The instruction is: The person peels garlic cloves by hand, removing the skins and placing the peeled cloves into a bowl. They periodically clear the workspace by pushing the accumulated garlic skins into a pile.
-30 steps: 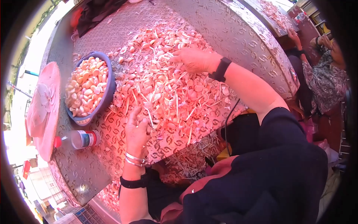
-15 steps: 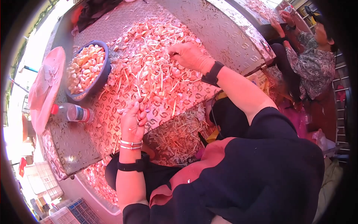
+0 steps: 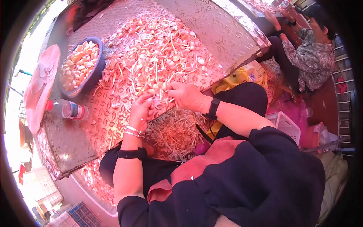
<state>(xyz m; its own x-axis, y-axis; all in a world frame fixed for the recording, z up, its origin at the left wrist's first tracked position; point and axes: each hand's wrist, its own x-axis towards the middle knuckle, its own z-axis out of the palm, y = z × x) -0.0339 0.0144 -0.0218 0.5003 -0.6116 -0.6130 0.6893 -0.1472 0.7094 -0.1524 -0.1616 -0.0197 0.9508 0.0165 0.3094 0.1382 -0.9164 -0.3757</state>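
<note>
A heap of garlic cloves, mixed with papery skins and pale dry stems, covers the middle of the patterned metal table. My left hand is at the table's near edge with its fingers curled closed; what it holds is too small to make out. To its right, my right hand is closed in a pinch close to the heap's near side, and its fingers hide whatever is between them. A single pale clove lies just beyond my left fingertips. Peeled cloves fill a blue-grey bowl at the left.
A red-capped plastic bottle lies beside a pink hat at the left. Stems and skins are piled below the table's front edge. A tub of cloves stands lower left. At the upper right sits another person, hands raised.
My right hand has come back from the middle of the heap to the near edge, beside my left hand. My left hand stays closed near the edge. The view has shifted slightly.
</note>
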